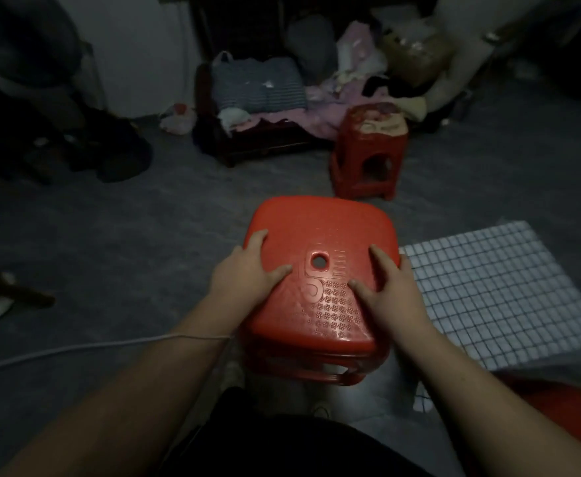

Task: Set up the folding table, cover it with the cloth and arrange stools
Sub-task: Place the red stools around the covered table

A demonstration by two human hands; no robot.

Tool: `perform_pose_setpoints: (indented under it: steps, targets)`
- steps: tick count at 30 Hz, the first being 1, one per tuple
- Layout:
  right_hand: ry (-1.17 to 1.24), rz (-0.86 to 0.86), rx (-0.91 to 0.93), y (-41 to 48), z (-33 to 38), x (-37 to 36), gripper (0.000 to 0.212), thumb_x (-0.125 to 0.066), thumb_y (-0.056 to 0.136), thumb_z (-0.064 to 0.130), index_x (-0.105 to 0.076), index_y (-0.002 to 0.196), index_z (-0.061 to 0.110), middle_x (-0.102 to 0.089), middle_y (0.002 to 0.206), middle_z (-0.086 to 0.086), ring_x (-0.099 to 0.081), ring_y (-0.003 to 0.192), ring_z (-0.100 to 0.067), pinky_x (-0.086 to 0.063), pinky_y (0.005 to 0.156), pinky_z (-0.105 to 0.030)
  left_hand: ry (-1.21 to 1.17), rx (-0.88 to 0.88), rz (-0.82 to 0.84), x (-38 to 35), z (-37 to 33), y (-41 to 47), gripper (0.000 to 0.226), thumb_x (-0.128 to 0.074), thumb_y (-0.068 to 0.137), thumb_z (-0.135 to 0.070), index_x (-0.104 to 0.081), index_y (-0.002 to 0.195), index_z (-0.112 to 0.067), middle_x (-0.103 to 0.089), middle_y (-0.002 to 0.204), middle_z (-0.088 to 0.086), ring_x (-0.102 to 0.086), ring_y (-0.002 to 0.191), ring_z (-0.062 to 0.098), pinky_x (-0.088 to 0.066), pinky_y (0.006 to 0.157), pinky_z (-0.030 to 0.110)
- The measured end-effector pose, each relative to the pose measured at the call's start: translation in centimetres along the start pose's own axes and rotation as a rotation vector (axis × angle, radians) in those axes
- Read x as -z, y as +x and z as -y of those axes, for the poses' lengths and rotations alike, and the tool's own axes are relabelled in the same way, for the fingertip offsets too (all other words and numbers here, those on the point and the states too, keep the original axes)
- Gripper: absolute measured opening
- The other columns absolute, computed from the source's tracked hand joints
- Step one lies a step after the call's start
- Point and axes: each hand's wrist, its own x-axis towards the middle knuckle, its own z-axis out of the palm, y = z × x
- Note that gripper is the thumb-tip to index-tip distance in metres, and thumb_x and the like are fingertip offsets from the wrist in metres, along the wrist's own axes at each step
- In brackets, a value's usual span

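A red plastic stool (320,232) with a round hole in its seat is right in front of me, seat up. My left hand (247,270) grips its left side, thumb on the seat and fingers over the edge. My right hand (388,284) holds its right side the same way. The table under a white checked cloth (495,290) stands at the right, its corner close to the stool. A second red stool (368,156) stands farther back with cloth items on its seat. Part of another red stool (571,418) shows at the lower right.
A dark wooden bench (258,139) piled with clothes and bags lies at the back. A white cable (75,349) runs across the grey floor at the left. Dark objects (110,156) sit at the back left. Open floor lies left of the stool.
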Motion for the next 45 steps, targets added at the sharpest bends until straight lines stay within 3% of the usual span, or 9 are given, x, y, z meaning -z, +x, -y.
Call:
perform_pose_setpoints:
  steps: [15,18,22,27,33,40,45]
  targets:
    - [0.076,-0.567,-0.589,1.9,-0.5,-2.1,0.083,-0.078,0.081,0.044,-0.035,0.151,0.035,-0.032,0.149,-0.014,-0.043,0.135,-0.031,-0.037,0.115,-0.041,0.219,-0.744,0.407,-2.3,-11.3,18.0,0.09,-0.058,0.076,-0.076,-0.016,0.148,-0.043,-0.051,0.135,0.013,-0.06,0.115,0.036,-0.049,0.093,0.043]
    - [0.122,-0.688,-0.707,1.2,-0.2,-3.9,0.083,-0.077,0.08,0.045,-0.034,0.15,0.039,-0.028,0.153,-0.013,-0.04,0.139,-0.032,-0.036,0.116,-0.044,0.257,-0.894,0.477,-2.7,-13.4,19.3,0.091,-0.058,0.076,-0.076,-0.015,0.15,-0.044,-0.049,0.137,0.012,-0.06,0.114,0.036,-0.05,0.093,0.044]
    - [0.188,-0.777,-0.832,-0.3,-1.0,-5.7,0.083,-0.078,0.082,0.041,-0.033,0.151,0.039,-0.016,0.161,-0.014,-0.03,0.146,-0.031,-0.028,0.117,-0.037,0.323,-1.021,0.552,-4.7,-15.4,18.7,0.09,-0.06,0.08,-0.071,-0.012,0.151,-0.043,-0.041,0.146,0.013,-0.058,0.118,0.036,-0.049,0.094,0.044]
    - [0.242,-0.8,-0.906,-0.7,-5.1,-8.7,0.084,-0.079,0.079,0.039,-0.035,0.15,0.039,-0.019,0.159,-0.014,-0.035,0.142,-0.031,-0.031,0.119,-0.038,0.331,-1.028,0.679,-10.4,-15.1,18.5,0.092,-0.066,0.081,-0.061,-0.012,0.153,-0.04,-0.039,0.145,0.014,-0.057,0.118,0.04,-0.048,0.095,0.047]
    - [0.277,-0.753,-0.942,2.6,-14.9,-14.3,0.083,-0.078,0.08,0.041,-0.034,0.151,0.035,-0.022,0.156,-0.01,-0.037,0.14,-0.031,-0.036,0.115,-0.042,0.379,-1.037,0.69,-21.2,-13.4,20.8,0.091,-0.066,0.084,-0.057,-0.017,0.156,-0.03,-0.044,0.144,0.018,-0.052,0.122,0.038,-0.044,0.097,0.042]
    - [0.294,-0.729,-0.955,6.8,-28.2,-24.9,0.086,-0.079,0.079,0.04,-0.033,0.151,0.038,-0.028,0.154,-0.012,-0.04,0.138,-0.029,-0.039,0.114,-0.044,0.388,-0.978,0.769,-37.5,-7.9,25.4,0.091,-0.069,0.086,-0.051,-0.013,0.156,-0.033,-0.043,0.139,0.017,-0.058,0.113,0.038,-0.048,0.089,0.041]
    - [0.291,-0.763,-0.974,9.2,-33.1,-31.2,0.086,-0.08,0.078,0.04,-0.033,0.151,0.039,-0.022,0.154,-0.006,-0.036,0.14,-0.025,-0.037,0.114,-0.041,0.439,-0.932,0.768,-44.7,-4.6,27.6,0.089,-0.063,0.087,-0.055,-0.007,0.154,-0.04,-0.039,0.141,0.017,-0.056,0.115,0.038,-0.049,0.09,0.045]
